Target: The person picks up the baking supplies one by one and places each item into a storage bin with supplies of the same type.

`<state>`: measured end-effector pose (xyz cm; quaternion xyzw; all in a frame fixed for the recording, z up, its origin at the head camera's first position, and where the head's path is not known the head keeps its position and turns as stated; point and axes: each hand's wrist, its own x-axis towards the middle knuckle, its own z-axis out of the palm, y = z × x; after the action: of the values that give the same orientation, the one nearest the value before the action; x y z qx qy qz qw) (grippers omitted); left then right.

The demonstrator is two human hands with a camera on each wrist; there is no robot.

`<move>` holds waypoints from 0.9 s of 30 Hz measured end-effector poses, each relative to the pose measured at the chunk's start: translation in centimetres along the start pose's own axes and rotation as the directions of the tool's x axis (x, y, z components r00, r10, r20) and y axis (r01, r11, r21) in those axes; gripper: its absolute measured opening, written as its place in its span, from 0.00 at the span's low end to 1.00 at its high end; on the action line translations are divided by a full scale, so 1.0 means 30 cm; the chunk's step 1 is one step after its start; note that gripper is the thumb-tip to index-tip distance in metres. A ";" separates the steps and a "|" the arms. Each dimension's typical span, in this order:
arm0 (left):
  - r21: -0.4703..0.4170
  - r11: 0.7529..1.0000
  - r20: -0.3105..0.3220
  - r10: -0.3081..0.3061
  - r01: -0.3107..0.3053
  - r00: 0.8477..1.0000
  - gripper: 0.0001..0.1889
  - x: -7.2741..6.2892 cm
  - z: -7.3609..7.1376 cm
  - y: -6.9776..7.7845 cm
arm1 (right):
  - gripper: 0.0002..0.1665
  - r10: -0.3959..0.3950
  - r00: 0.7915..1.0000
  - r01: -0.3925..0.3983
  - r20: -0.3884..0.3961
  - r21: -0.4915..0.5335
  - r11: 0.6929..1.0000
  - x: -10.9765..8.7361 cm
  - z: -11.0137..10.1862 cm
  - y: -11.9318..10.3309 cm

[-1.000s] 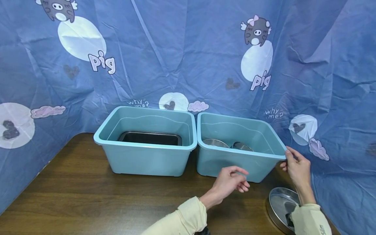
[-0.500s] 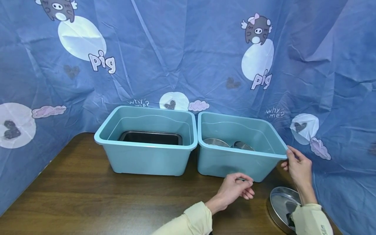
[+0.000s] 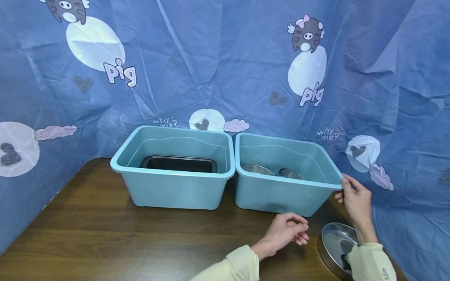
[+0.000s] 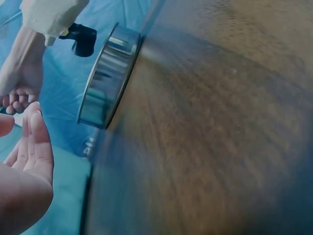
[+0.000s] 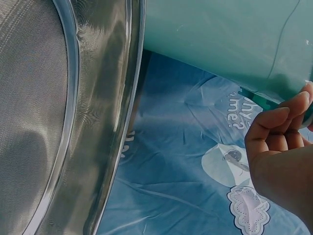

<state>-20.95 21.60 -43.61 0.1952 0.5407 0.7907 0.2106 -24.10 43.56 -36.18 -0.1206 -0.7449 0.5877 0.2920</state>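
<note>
My right hand (image 3: 356, 199) pinches the front right corner of the rim of the right-hand light blue bin (image 3: 274, 197). In the right wrist view its fingers (image 5: 271, 120) curl at that rim. My left hand (image 3: 286, 231) hovers low in front of the same bin, fingers loosely bent and holding nothing. A round metal sieve (image 3: 330, 251) lies on the table under my right forearm, partly covered by the sleeve. Its fine mesh (image 5: 29, 88) fills the left side of the right wrist view. Inside the right-hand bin, a round metal rim (image 3: 258, 169) and a metal piece (image 3: 290, 174) show partly.
To the left stands a matching light blue bin (image 3: 175, 191), its rim close beside the other's. A black rectangular tray (image 3: 179, 164) lies in it. The brown wooden table (image 3: 105, 242) stretches in front. A blue printed cloth (image 3: 218, 70) hangs behind and on both sides.
My left hand has drifted right and down, toward the near side, along the front of the right-hand bin. My right hand stays at the rim corner.
</note>
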 end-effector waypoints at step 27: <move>-0.032 0.999 0.011 -0.013 0.013 1.000 0.10 0.015 0.109 -0.128 | 0.23 -0.027 1.000 0.027 0.014 -0.023 0.999 -0.005 -0.004 0.003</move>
<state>-19.11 25.62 -46.06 0.1924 0.5282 0.7968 0.2217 -23.92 43.62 -36.27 -0.1097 -0.7551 0.5759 0.2934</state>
